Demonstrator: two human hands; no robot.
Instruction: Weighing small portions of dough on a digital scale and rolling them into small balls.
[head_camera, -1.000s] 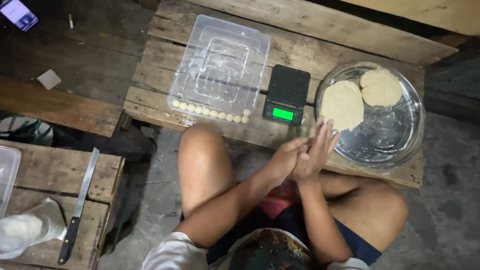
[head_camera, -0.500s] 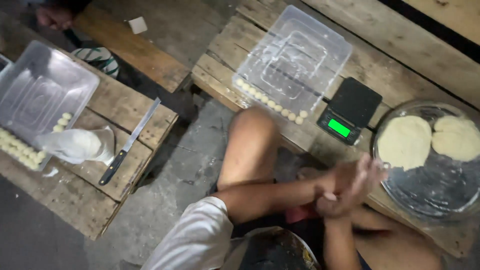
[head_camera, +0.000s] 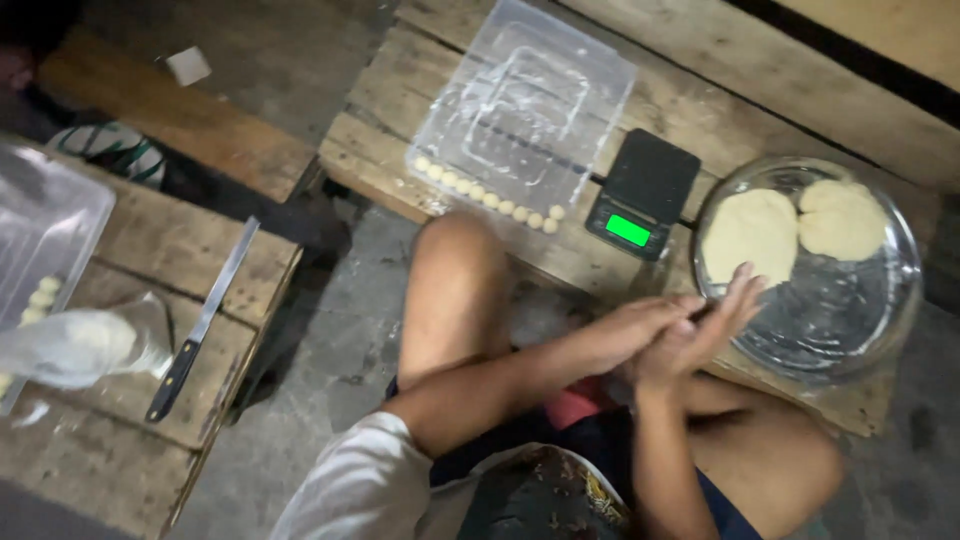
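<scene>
At the lower centre of the frame, the person is sitting with knees apart, and the left hand (head_camera: 625, 335) and the right hand (head_camera: 700, 335) are pressing together palm to palm, fingers stretched toward the right. Whatever is lying between the palms is hidden; judging by the small pale balls nearby, a pinch of dough is probably being rolled there, though that cannot be told for sure.

Just beyond the fingertips, at the right of the frame, a shallow metal bowl (head_camera: 880, 320) is sitting on the wooden pallet table (head_camera: 380, 150), holding two flat rounds of pale dough (head_camera: 752, 235). Left of the bowl a small black scale (head_camera: 643, 195) is showing a lit green display. Farther up, at top centre, a clear plastic tray (head_camera: 525, 110) is carrying a row of dough balls (head_camera: 490, 195) along its near edge.

At the left of the frame a knife (head_camera: 200, 320) is lying on a second wooden bench (head_camera: 130, 400), near a white bag (head_camera: 75, 345) and another clear container (head_camera: 40, 240).

The rolling step seems to be under way; the next move would call for opening the palms and setting the ball at the row's end without squashing it.
</scene>
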